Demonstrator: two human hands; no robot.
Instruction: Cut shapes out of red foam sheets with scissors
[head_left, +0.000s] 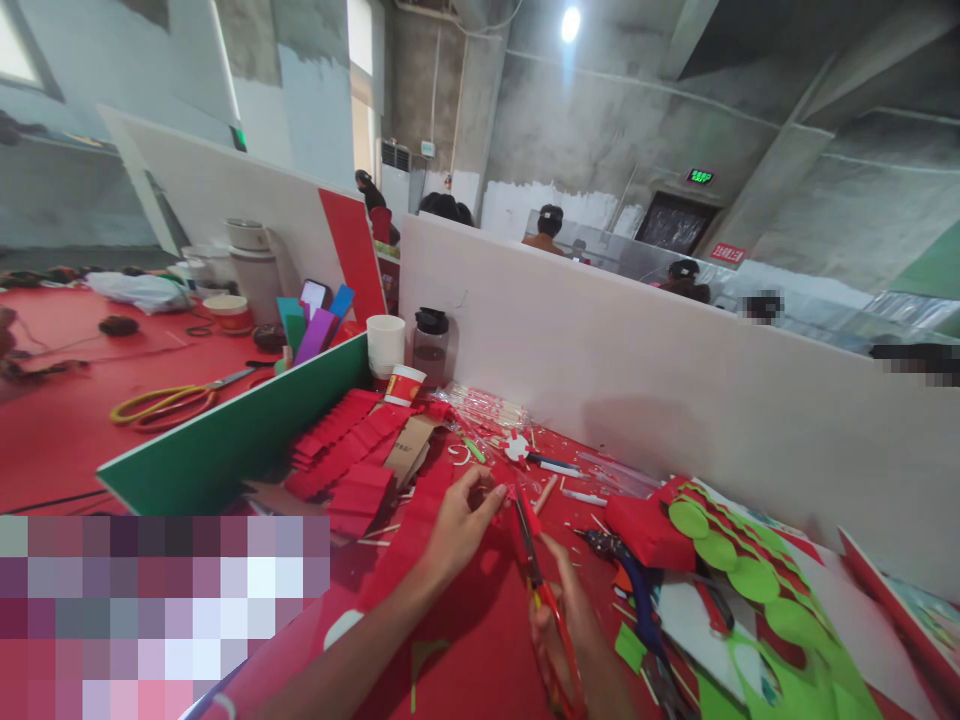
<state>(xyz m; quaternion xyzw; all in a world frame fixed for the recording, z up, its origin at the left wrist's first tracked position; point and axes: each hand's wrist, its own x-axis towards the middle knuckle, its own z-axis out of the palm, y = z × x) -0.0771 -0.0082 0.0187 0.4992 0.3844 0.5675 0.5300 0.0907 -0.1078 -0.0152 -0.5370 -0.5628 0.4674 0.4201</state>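
My right hand (568, 605) is closed around the red and yellow handles of a pair of scissors (531, 560), whose blades point away from me. At the blade tips, my left hand (461, 525) pinches a small piece of red paper (527, 512); its exact shape is hard to make out against the red table. Folded red paper strips (352, 430) lie to the left of this hand. Just beyond the fingers are a white round piece with red marks (517, 446) and a pen (555, 465).
Blue-handled pliers (637, 590) and green scalloped paper (750, 578) lie at right. A paper cup (405, 385), a white cup (385, 345) and a dark-lidded bottle (430, 345) stand at the back. A green board (247, 430) and white partition (637, 370) border the workspace. People sit beyond.
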